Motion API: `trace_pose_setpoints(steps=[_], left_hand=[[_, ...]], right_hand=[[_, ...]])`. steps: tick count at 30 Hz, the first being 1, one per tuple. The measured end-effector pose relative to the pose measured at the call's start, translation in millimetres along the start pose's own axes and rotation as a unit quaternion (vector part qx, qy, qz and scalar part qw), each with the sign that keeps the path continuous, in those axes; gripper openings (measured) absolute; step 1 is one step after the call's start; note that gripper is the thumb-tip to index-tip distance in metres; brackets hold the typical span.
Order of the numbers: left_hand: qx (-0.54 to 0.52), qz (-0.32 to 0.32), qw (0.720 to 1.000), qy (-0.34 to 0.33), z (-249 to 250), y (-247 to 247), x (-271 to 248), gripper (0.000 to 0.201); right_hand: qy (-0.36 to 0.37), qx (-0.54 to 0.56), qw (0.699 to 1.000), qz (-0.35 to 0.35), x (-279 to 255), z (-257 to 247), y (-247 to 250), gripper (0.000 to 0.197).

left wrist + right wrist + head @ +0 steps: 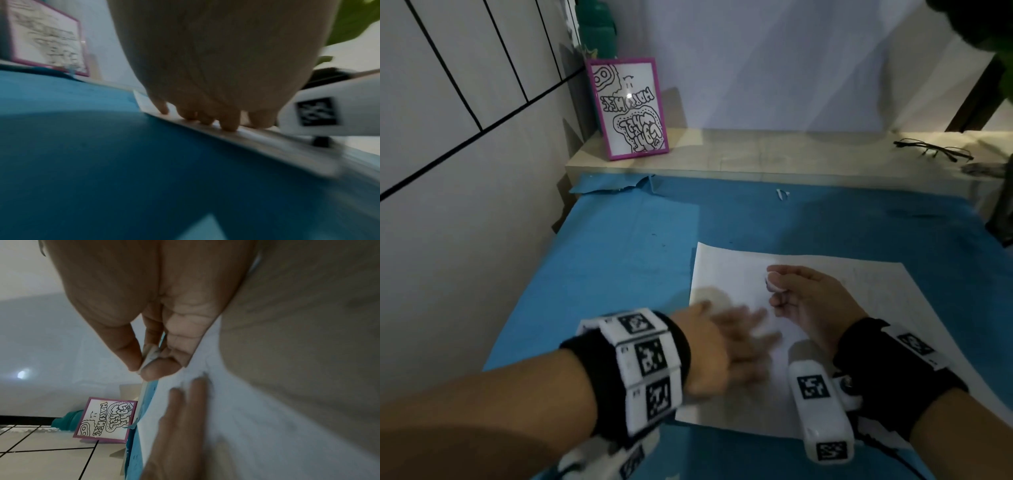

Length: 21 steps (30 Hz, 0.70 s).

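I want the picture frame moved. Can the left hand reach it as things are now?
Probably yes. The left hand holds nothing, lying open on the paper, and only bare blue mat lies between it and the picture frame on the shelf.

matt white paper sheet (729, 267), matt blue cover (619, 246), glossy pic frame (627, 109)

My left hand (726, 346) was a blur over the paper (732, 270), so I could not count its fingers. My right hand (811, 301) hid most of the eraser (774, 285). The top edge cut off a green bottle (599, 31).
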State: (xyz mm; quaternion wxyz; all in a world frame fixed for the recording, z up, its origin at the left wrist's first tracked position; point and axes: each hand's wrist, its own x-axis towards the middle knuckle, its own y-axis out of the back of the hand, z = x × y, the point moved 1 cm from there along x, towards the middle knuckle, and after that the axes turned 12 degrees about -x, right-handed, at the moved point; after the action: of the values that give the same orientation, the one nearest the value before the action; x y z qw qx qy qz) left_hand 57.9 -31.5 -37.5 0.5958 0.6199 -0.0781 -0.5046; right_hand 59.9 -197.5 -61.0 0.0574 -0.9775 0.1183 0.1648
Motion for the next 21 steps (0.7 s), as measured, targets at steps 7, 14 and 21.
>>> trace_pose_setpoints(steps=[7, 14, 21], left_hand=[[-0.079, 0.072, 0.987, 0.122, -29.6, 38.7, 27.7, 0.093], [-0.112, 0.038, 0.986, 0.114, -31.2, 23.8, 28.6, 0.113], [-0.099, 0.024, 0.988, 0.119, -31.2, 27.1, 30.3, 0.12]], right_hand=[[0.014, -0.133, 0.991, 0.006, -3.5, -2.9, -2.6, 0.009], [0.078, -0.511, 0.856, 0.003, 12.4, -31.9, -17.2, 0.008], [-0.034, -0.509, 0.857, -0.068, 12.5, -41.7, -24.2, 0.025]])
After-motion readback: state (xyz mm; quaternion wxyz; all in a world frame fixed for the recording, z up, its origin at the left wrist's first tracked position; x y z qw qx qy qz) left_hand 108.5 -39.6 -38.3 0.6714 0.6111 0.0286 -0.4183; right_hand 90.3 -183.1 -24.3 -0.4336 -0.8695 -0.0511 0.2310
